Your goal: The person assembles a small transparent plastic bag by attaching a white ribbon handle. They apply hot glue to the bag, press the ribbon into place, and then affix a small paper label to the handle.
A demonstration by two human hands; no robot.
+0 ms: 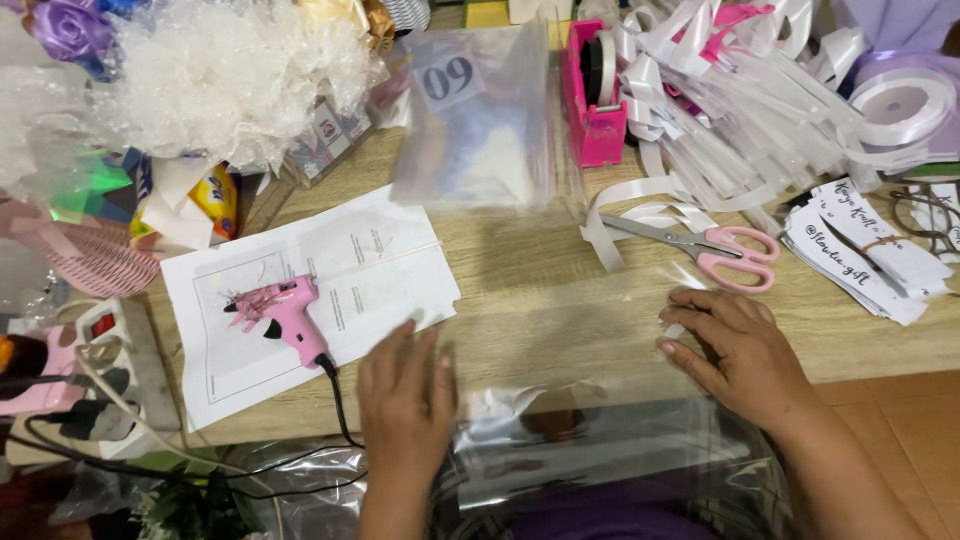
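Observation:
A clear plastic sheet (pixel 570 320) lies flat across the wooden table (pixel 520 250) and hangs over its near edge. My left hand (pixel 405 400) rests palm down on the sheet's left part, fingers together and pointing away from me. My right hand (pixel 730 345) presses on the sheet's right part, fingers spread and pointing left. Neither hand holds anything. The sheet's lower part (pixel 600 450) folds down toward my lap, where it reflects light.
A pink glue gun (pixel 285 315) lies on white paper (pixel 300 290) to the left, its black cord trailing down. Pink-handled scissors (pixel 715 245) sit beyond my right hand. White ribbon strips (pixel 720 110), a pink tape dispenser (pixel 592 95), paper tags (pixel 860 250), a power strip (pixel 110 350) and cellophane surround them.

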